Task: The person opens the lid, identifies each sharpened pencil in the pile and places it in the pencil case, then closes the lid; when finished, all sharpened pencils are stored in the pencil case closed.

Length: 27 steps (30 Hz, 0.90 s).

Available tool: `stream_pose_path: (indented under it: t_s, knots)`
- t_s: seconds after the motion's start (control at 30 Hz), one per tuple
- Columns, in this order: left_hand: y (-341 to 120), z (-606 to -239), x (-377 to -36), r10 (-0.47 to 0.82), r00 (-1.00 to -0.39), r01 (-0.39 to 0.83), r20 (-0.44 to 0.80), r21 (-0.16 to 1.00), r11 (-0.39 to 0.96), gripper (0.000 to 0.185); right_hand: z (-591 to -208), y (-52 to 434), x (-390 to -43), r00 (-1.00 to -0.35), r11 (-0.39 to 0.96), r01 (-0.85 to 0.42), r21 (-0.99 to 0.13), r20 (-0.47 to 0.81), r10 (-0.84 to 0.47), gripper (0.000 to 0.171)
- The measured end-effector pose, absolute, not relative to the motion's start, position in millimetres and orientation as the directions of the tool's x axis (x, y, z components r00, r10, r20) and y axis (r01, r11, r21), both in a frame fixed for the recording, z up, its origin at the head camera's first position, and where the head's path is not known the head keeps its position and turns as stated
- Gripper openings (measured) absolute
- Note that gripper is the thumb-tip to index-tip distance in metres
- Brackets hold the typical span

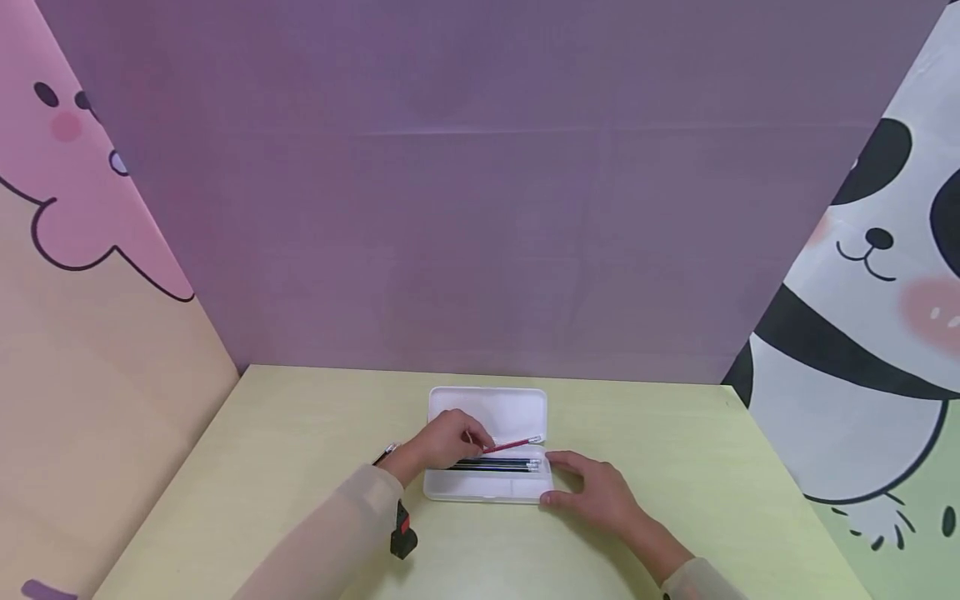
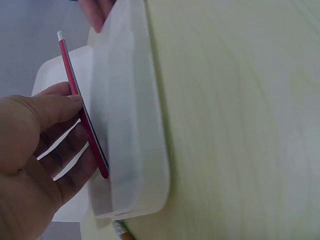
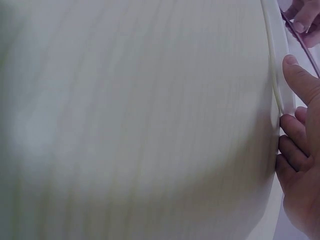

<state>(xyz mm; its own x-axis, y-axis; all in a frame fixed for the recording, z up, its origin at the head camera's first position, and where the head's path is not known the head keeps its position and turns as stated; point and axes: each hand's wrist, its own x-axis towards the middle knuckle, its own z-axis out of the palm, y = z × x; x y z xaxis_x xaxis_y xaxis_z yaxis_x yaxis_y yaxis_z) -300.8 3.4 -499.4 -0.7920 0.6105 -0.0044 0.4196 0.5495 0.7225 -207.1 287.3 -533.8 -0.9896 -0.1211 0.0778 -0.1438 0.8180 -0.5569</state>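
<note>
Now | L hand [image 1: 442, 440] pinches red pencil [image 1: 512, 445] | R hand [image 1: 592, 493] at case [image 1: 487, 408] edge

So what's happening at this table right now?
A person works at an open white pencil case on a pale yellow-green table. Their left hand pinches a red pencil over the tray, where dark pencils already lie. Their right hand rests against the case's right end. A small black and red object lies nearby.

Head view looks down at table; wrist views close, sharing white case [image 1: 487, 483] edge.
</note>
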Motion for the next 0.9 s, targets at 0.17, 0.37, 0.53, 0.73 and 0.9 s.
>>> stream_pose_path:
  t_s: [0.17,0.37,0.53,0.73,0.9]
  knots:
    - [5,-502,-296,0.622,-0.783,0.436,-0.029,0.687,0.581,0.017,-534,287,-207,-0.991,0.820,-0.137,-0.556,0.072,-0.117,0.067]
    - [6,-511,-296,0.630,-0.776,0.461,-0.028,0.658,0.596,0.018,-534,287,-209,-0.991,0.817,-0.134,-0.561,0.063,-0.120,0.066]
    - [7,-514,-296,0.634,-0.773,0.487,-0.009,0.631,0.604,0.017,-535,287,-209,-0.991,0.818,-0.136,-0.558,0.062,-0.122,0.066]
    - [9,-512,-294,0.632,-0.775,0.505,-0.004,0.598,0.623,0.017,-533,287,-208,-0.989,0.815,-0.146,-0.561,0.076,-0.125,0.066]
    - [10,-509,-290,0.617,-0.787,0.500,-0.018,0.567,0.654,0.017,-532,287,-208,-0.988,0.817,-0.152,-0.557,0.079,-0.130,0.066]
